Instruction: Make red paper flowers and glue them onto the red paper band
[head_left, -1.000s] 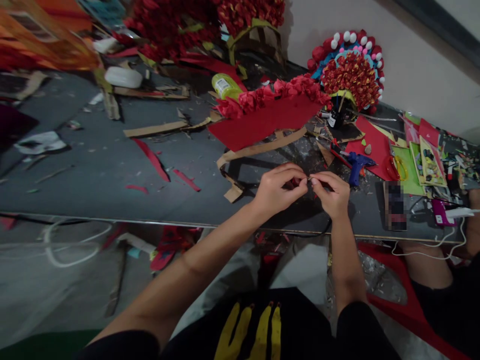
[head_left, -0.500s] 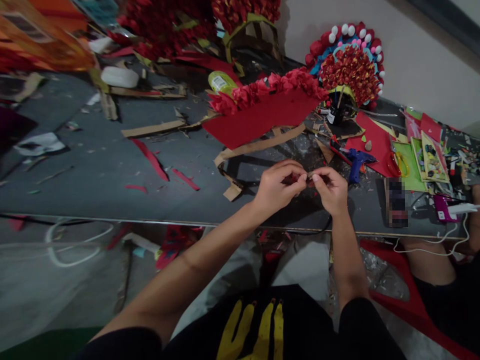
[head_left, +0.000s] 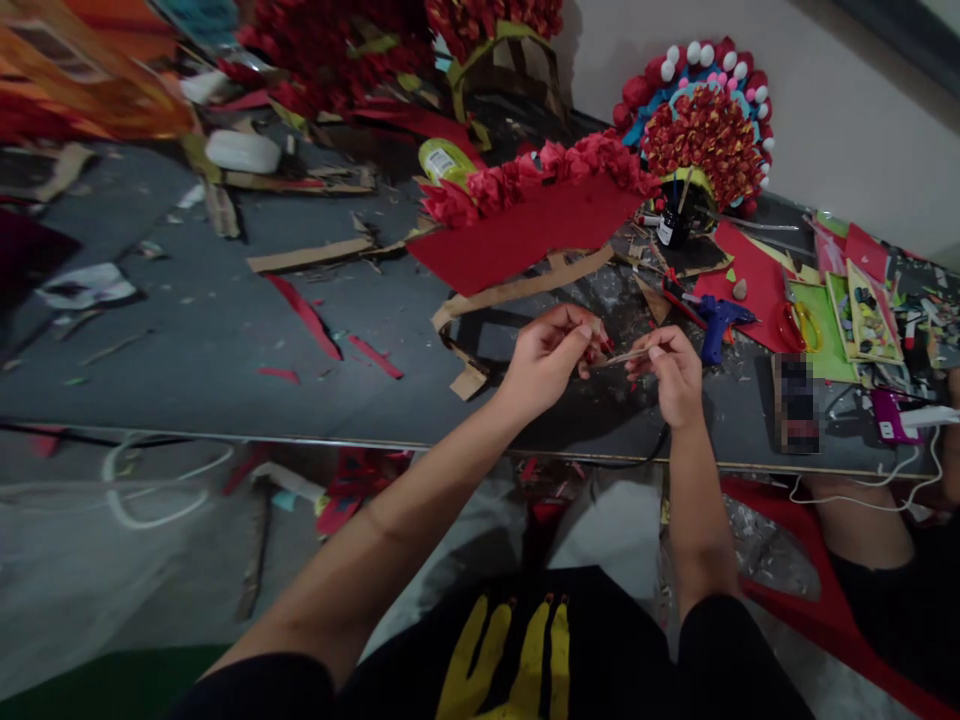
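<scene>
A thin brown strip (head_left: 627,356), perhaps cardboard, spans the gap between my hands above the table's front part. My left hand (head_left: 546,362) is closed around its left end, with a small red spot showing by the fingertips. My right hand (head_left: 675,375) pinches the other end between thumb and fingers. Left of my hands lies a bent cardboard band (head_left: 517,290). Behind them rests a red sheet (head_left: 525,240) edged with crumpled red paper flowers (head_left: 551,168). A blue glue gun (head_left: 720,325) lies just right of my right hand.
Yellow-handled scissors (head_left: 806,325), a phone-like blurred object (head_left: 797,403) and a tray of scraps (head_left: 870,310) are at right. A dark bottle (head_left: 673,225) stands before a round flowered headdress (head_left: 701,140). Red scraps (head_left: 304,315) lie left. Another person's leg (head_left: 862,525) shows at right.
My hands have moved slightly apart, the right one a little rightward, so more of the brown strip shows between them. The things on the table lie as before.
</scene>
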